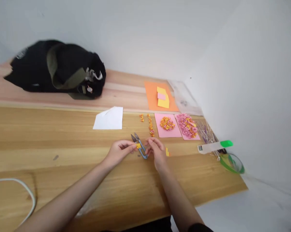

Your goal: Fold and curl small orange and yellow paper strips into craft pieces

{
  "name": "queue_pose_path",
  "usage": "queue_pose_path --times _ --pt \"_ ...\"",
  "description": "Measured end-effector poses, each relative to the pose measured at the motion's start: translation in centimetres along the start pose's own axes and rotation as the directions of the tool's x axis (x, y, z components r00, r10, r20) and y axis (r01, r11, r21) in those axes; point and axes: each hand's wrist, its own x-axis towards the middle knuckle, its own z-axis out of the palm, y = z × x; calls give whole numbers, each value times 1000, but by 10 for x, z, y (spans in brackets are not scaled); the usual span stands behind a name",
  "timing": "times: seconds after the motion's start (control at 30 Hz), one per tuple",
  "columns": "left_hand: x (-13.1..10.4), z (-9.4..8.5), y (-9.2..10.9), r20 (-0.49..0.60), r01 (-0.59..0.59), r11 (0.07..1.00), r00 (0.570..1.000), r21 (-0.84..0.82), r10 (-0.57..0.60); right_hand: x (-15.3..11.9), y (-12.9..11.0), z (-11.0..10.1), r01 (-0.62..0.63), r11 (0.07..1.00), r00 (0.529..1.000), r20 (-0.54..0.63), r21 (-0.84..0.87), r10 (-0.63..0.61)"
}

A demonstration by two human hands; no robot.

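Between the thumb and forefinger of my left hand (120, 151) is a small yellow paper piece (138, 146). My right hand (157, 151) is close by on the right, its fingers curled together in a pinch; anything in them is too small to make out. Thread snips (143, 153) with blue-grey handles lie on the table between and behind my hands, blades pointing away. Just right of my right hand lies another small yellow and orange paper scrap (168, 152). Beyond my hands, tiny orange and pink curled pieces (150, 125) form short rows.
Pink sheets (160, 131) carry heaps of small orange (167, 123) and pink (186, 125) pieces. An orange sheet (150, 96), white paper (109, 119) and black bag (70, 64) lie farther back. A green-ended cutter (213, 147) and green tape roll (232, 162) sit at the right edge. A white cable (30, 191) curves left.
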Motion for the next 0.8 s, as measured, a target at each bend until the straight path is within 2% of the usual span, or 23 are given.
queue_pose_path --times 0.1,0.23,0.37,0.5,0.63,0.8 --pt "0 -1 2 -7 38 996 999 -76 -39 0 -3 4 58 998 998 -26 21 -57" --pt "-1 0 4 -5 -7 999 1000 -52 7 -2 -10 10 189 969 982 62 -161 -181" --pt "-2 2 5 -5 -39 999 999 -34 39 0 -4 9 420 844 906 204 -333 -371" --pt "-5 1 11 -13 -55 998 998 -17 54 -2 17 -1 575 732 818 273 -367 -506" --pt "-12 0 16 -14 -67 998 998 17 67 -8 27 -9 612 712 790 316 -345 -525" --pt "-20 4 6 -80 -71 997 994 8 71 -10 22 -12 653 682 752 388 -329 -533"
